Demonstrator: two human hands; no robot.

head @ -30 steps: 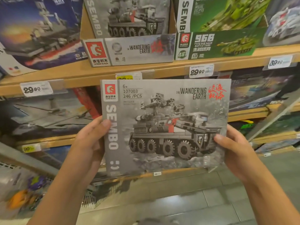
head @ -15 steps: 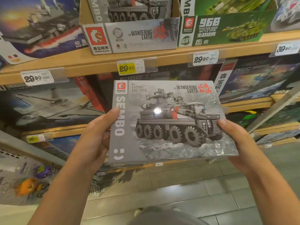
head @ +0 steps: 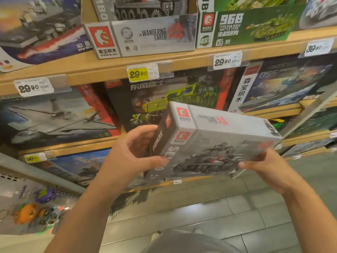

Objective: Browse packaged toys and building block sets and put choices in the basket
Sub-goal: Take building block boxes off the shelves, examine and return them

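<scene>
A grey Sembo "Wandering Earth" block set box (head: 215,141), printed with a wheeled armoured vehicle, is held in front of the toy shelves, tipped nearly flat so its top edge faces me. My left hand (head: 135,157) grips its left end, thumb on the front face and fingers behind. My right hand (head: 268,168) holds the lower right corner, its fingers under the box. No basket is in view.
Wooden shelves (head: 182,61) carry more block set boxes: a display carton of the same set (head: 142,35), a green tank set (head: 246,28), a dark truck set (head: 164,103), a warship box (head: 280,86). Price tags read 29.90 and 39.90. Blister-packed toys (head: 31,209) hang at lower left. Tiled floor lies below.
The box has dropped and tilted from upright and facing me to nearly flat, top edge toward me. Both hands came down with it, and my view shifted downward.
</scene>
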